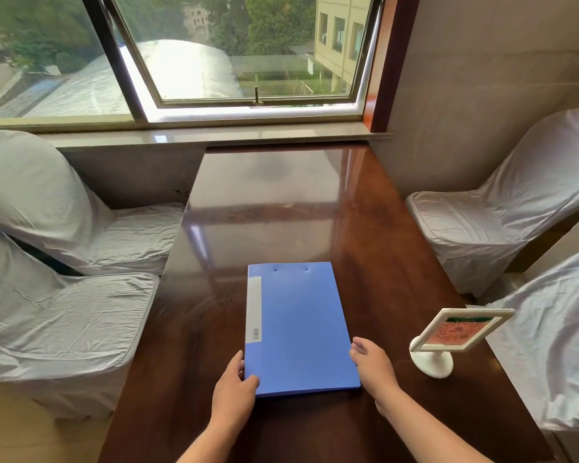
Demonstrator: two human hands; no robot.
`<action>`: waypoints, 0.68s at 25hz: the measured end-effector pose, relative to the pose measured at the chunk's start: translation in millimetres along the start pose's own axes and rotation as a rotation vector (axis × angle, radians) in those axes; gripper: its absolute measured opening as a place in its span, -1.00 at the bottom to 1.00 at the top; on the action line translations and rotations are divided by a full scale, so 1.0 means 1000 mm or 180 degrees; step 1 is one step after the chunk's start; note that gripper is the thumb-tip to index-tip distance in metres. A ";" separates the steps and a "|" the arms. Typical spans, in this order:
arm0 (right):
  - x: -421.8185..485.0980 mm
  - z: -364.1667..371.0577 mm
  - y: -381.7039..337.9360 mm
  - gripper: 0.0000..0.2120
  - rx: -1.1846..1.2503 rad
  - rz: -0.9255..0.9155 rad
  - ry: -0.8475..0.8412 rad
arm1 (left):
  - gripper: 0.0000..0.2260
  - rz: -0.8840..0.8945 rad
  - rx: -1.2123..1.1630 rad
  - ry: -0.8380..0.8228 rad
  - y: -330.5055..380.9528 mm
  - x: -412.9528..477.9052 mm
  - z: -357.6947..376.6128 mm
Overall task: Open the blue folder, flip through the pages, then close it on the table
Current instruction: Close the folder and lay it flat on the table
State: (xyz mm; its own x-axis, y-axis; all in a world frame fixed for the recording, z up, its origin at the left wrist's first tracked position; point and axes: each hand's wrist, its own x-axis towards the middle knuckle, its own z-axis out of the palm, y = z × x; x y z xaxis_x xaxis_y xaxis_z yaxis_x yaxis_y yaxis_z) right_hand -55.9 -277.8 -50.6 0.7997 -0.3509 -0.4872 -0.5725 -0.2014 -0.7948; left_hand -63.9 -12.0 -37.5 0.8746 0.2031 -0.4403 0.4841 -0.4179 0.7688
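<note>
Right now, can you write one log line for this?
folder: closed, flat | left hand: on near-left corner | right hand: at right edge | pages: unflipped

**Folder lying between my hands on the table**

The folder [300,329] is lying flat on the table [281,202], directly in front of me. My left hand [233,392] is touching its near left corner; my right hand [373,365] is sitting against its right edge. A sign stand [448,335] is standing to the right. Covered chairs [64,312] are flanking both sides, with the window [241,55] lying beyond.

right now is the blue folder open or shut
Shut: the blue folder lies flat on the table, cover down, no pages showing.
</note>
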 end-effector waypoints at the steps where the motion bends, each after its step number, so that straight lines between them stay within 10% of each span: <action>1: 0.002 -0.001 -0.003 -0.58 0.0067 0.0017 -0.0030 | -0.53 -0.0025 -0.0035 -0.0077 0.002 0.001 0.000; 17: 0.011 -0.010 0.000 -0.63 -0.0069 -0.0076 0.0288 | -0.36 -0.0179 -0.0347 -0.0034 0.005 0.008 -0.006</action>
State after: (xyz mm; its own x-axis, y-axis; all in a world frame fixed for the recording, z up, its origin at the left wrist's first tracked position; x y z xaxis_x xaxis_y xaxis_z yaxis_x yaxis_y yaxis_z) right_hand -49.1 -290.7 -52.1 0.7941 -0.4268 -0.4326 -0.5581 -0.2301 -0.7973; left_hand -54.0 -7.4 -34.2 0.8459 0.2139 -0.4886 0.5330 -0.3072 0.7883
